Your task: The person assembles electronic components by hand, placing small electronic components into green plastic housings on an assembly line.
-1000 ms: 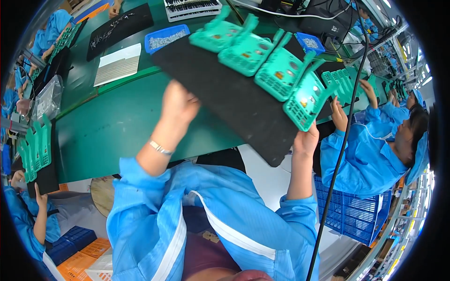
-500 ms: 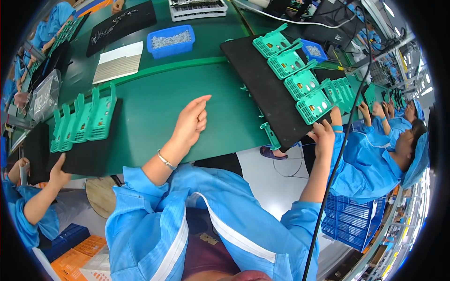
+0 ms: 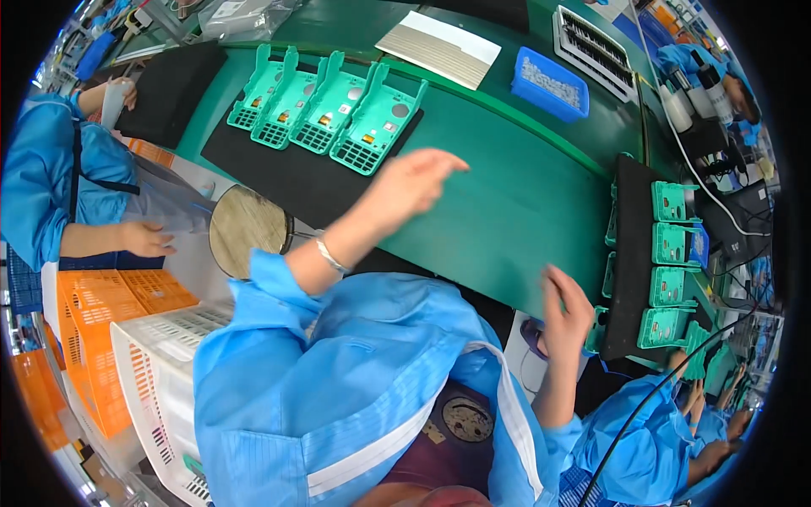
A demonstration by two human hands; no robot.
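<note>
My left hand [image 3: 412, 189] hovers at the right end of a row of green plastic housings [image 3: 372, 127], its index finger stretched out and the others loosely bent, slightly blurred. It holds nothing. The housings stand side by side on a black foam mat [image 3: 253, 165]. Over the table's near edge, my right hand [image 3: 564, 319] has its fingers extended and apart, with nothing in it. To its right is a second black mat [image 3: 632, 253] with more green housings [image 3: 669, 243] along its far side; green parts also show at its near side.
Behind lie a striped sheet [image 3: 439, 49], a blue bin of small clear parts [image 3: 549, 84] and a white tray of dark pieces [image 3: 593, 52]. A co-worker's hand [image 3: 145, 240] is at the left, near a round stool [image 3: 247, 230]. White [image 3: 152, 372] and orange crates [image 3: 89, 338] stand below.
The view has turned left. My right hand has come away from the right mat's edge. My left hand is now close to the left housings. The co-worker's hand has left that mat.
</note>
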